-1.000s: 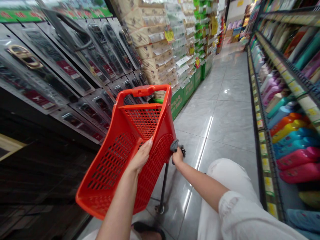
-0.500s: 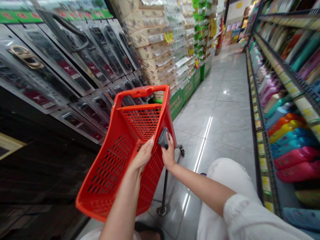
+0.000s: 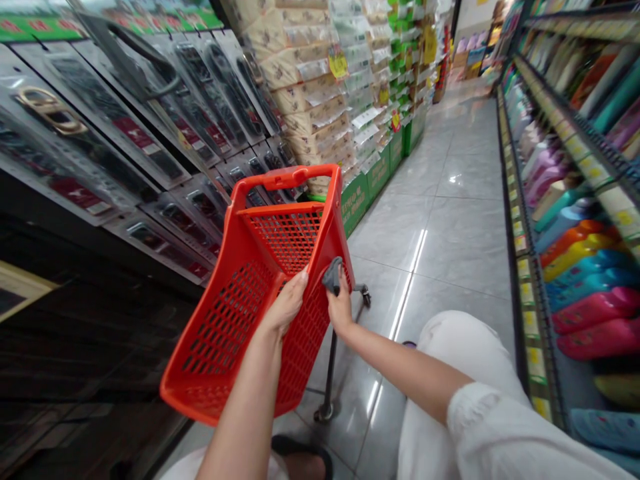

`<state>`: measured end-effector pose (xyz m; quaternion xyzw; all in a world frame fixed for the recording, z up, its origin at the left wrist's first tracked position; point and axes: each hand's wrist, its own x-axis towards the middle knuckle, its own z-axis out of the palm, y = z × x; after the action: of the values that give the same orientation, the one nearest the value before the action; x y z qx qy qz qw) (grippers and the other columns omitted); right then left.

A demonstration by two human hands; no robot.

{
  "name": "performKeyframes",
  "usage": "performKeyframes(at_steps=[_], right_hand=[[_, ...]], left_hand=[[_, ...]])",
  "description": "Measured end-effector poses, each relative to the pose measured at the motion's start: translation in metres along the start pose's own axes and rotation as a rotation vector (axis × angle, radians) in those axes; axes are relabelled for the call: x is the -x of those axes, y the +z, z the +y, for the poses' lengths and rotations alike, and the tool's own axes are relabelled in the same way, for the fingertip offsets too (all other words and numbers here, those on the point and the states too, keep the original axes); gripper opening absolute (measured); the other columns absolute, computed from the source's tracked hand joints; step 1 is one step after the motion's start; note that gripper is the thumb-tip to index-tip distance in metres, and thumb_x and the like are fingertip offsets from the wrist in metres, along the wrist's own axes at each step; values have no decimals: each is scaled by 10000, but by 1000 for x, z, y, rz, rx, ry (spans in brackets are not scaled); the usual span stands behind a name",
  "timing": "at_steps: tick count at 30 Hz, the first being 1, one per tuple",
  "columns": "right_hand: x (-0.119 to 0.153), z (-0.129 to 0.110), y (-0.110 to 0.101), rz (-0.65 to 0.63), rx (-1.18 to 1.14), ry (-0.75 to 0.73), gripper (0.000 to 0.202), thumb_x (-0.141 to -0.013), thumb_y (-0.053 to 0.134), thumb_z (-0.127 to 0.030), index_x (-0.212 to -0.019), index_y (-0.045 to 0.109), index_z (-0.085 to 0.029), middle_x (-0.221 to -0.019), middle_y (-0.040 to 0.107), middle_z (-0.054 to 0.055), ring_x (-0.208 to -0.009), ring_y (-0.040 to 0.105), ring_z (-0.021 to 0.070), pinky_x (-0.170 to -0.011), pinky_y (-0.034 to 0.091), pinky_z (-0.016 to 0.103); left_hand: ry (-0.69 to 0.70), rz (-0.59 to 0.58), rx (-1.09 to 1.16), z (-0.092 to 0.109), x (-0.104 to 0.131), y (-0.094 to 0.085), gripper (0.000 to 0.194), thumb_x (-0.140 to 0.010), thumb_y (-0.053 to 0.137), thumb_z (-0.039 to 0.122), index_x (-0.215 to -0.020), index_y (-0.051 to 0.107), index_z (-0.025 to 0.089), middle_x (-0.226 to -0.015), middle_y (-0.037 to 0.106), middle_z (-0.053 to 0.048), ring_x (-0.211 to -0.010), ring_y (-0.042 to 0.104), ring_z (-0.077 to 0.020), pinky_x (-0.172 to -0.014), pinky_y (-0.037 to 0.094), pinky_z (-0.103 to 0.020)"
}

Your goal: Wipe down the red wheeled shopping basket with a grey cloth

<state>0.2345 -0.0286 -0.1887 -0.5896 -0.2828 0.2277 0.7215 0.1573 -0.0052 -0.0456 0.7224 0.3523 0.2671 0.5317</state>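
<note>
A red plastic shopping cart [image 3: 273, 177] with perforated walls stands tilted in front of me on dark metal legs with casters. My left hand [image 3: 289, 303] grips the upper rim of its right side wall, thumb along the edge; its other fingers are mostly hidden behind the wall. My right hand [image 3: 341, 303] holds a crumpled dark grey cloth [image 3: 332, 275] pressed against the outside of that same wall, near the handle end. The basket's inside shows nothing in it.
Packaged belts [image 3: 145, 127] hang on a rack at the left, with a grey metal hook [image 3: 137, 60] sticking out. Stacked tissue packs [image 3: 315, 100] stand behind the cart. At the right, a shelf [image 3: 530, 313] holds colourful bottles [image 3: 595, 307]. A tiled aisle floor [image 3: 460, 233] runs between.
My right hand and the cloth have slid slightly right and down along the cart's outer wall. The left hand keeps its grip on the rim; the cart's lower end appears slightly higher.
</note>
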Motion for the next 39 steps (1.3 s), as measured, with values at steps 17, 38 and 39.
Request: performKeyframes(at_steps=[17,38,39], right_hand=[[53,-12,-8,-327,-69,-186,809,-764,428,-7,-1487,349,-360,-1614,192,-65,-1510,99,167,-1236,64,481],[57,-29,-7,-215,-167,-88,716,-769,481,-74,-1439,452,-326,-1559,352,-55,-1471,274,150,-1233,184,418],[74,-28,-10,-250,-166,-102,739,-755,469,-53,-1436,455,-340,-1561,347,-62,-1476,261,153,-1236,169,427]], left_hand=[[18,88,-34,-11,-18,2,782,-779,540,731,-1262,636,123,-1381,586,-122,-1363,450,-296,-1196,245,-430],[8,114,9,-17,-34,7,704,-788,560,689,-1223,656,144,-1377,593,-99,-1344,477,-273,-1183,266,-401],[10,127,3,-17,-35,6,703,-782,569,687,-1220,660,145,-1390,581,-101,-1358,462,-272,-1189,253,-397]])
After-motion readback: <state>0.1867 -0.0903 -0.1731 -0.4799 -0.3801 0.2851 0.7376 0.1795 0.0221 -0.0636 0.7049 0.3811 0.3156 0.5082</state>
